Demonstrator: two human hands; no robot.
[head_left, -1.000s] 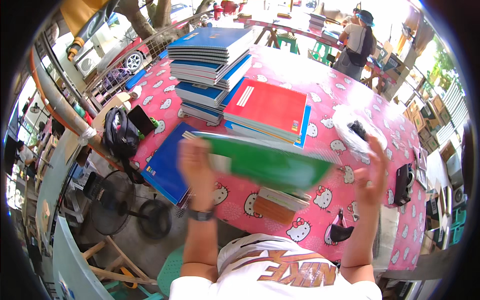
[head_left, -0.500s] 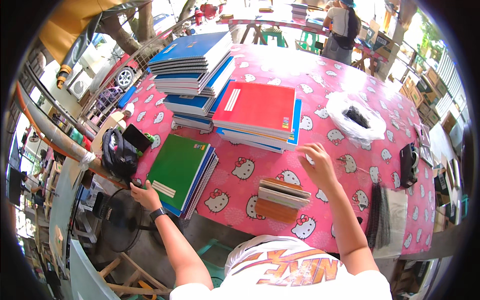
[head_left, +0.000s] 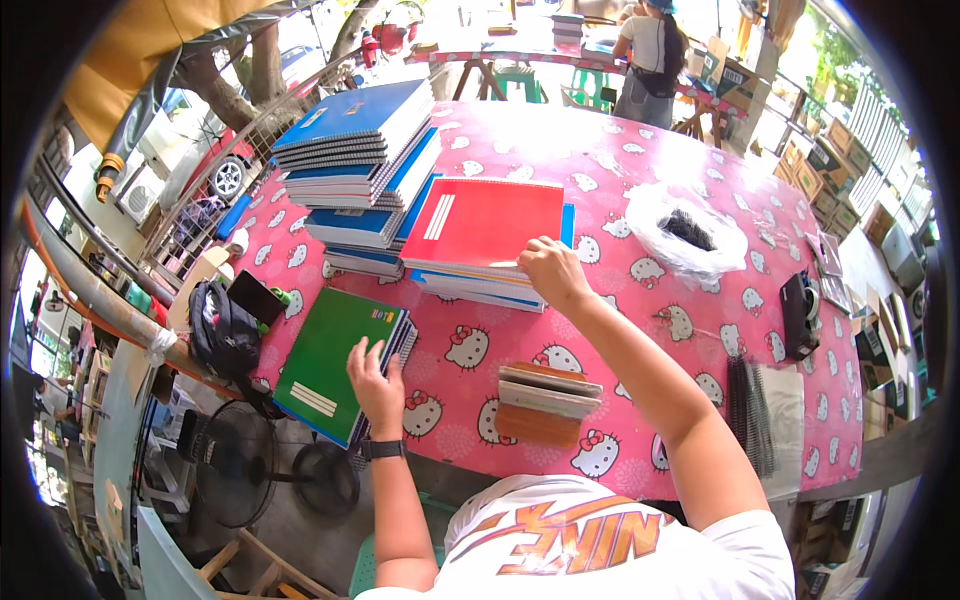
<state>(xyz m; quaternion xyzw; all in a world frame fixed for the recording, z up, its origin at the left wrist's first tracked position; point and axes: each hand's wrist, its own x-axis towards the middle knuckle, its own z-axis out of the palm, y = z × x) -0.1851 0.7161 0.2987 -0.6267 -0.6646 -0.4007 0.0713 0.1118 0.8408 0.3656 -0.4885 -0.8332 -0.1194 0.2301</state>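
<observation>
A pile topped by a red notebook [head_left: 485, 222] lies mid-table, with blue-covered ones under it. My right hand [head_left: 556, 272] is closed at that notebook's near right corner, its fingertips pinching the edge. Nearer and to the left rests a smaller stack topped by a green notebook [head_left: 335, 355], with blue covers and spiral edges below. My left hand [head_left: 376, 388] is at that stack's right side, fingers apart, partly over the green cover; contact is hard to tell. Behind the red pile, to its left, rises a tall stack of blue spiral notebooks [head_left: 350, 115].
Before me is a wooden block holder [head_left: 540, 425]. Black spiral coils [head_left: 748, 415] and a black tape dispenser [head_left: 799, 315] lie right, a plastic bag [head_left: 640, 225] farther back. A black bag [head_left: 218, 330] and fan [head_left: 238, 465] stand left. Another person [head_left: 652, 70] is at a far table.
My right hand has moved left and up onto the red notebook's corner and closed. My left hand has shifted from the green stack's near left corner to its right side. The view has shifted slightly.
</observation>
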